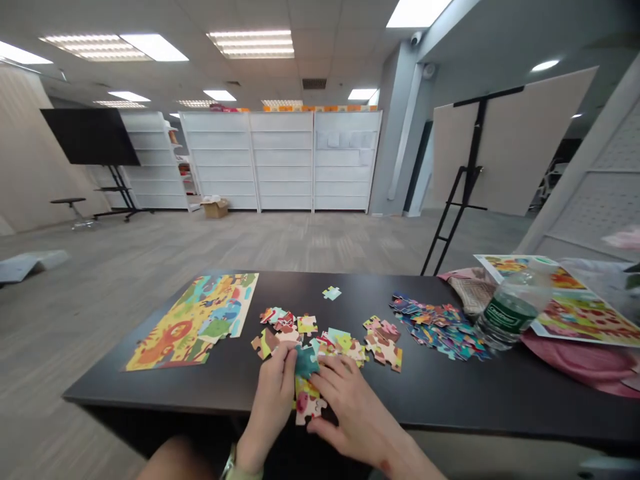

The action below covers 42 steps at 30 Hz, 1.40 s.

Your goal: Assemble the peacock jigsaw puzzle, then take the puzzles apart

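Observation:
My left hand [274, 383] pinches a teal puzzle piece [307, 362] between thumb and fingers, just over the near edge of the pile. My right hand [353, 407] lies to the right with its fingers stretched toward that piece, thumb apart. Between the hands, below the teal piece, a puzzle piece with a cow's face [307, 407] sits at the table's front edge, near my right thumb. Loose puzzle pieces [343, 341] in yellow, red and brown spread behind my fingers, partly hidden by them. Joined brown-and-cream pieces [384, 345] lie to the right.
A partly assembled puzzle [200, 323] lies on the dark table [165, 383] at left. One piece [331, 293] lies alone toward the back. At right are a heap of blue-purple pieces [440, 327], a water bottle [515, 307], picture sheets [590, 317] and a pink bag [570, 363].

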{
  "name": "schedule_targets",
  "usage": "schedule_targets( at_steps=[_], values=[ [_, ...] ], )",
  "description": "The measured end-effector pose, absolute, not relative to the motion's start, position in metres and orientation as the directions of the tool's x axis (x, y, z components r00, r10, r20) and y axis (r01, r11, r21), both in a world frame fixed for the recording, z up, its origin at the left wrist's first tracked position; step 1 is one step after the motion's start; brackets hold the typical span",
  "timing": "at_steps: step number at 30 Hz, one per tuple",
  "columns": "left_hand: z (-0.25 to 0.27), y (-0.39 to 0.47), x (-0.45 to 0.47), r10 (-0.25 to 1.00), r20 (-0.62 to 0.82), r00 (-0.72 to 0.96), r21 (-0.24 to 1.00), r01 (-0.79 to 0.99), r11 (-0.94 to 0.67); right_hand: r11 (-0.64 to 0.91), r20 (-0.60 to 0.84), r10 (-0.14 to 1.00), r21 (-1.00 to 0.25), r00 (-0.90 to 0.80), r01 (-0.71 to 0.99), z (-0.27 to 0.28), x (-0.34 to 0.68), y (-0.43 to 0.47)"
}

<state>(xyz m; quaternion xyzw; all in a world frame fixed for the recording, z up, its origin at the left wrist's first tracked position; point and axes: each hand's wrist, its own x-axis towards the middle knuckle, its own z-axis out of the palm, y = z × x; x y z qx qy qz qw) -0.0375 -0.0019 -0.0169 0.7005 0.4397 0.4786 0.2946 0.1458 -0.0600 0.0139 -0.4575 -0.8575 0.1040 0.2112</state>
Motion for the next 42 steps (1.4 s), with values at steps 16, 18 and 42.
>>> schedule_targets(
  at_steps=[16,18,42],
  values=[
    [-0.011,-0.003,-0.077,0.751,0.491,0.442,0.509,0.554,-0.659,0.573,0.534,0.768,-0.326,-0.353,0.752,-0.009,0.160,-0.057],
    [-0.009,-0.009,-0.081,0.706,0.430,0.563,0.463,0.534,-0.707,0.527,0.573,0.784,-0.408,-0.240,0.745,-0.009,0.165,-0.053],
    [0.000,-0.030,-0.040,0.739,0.280,0.613,0.414,0.617,-0.669,0.303,0.436,0.887,-0.303,-0.151,0.903,-0.016,0.189,-0.029]
  ],
)
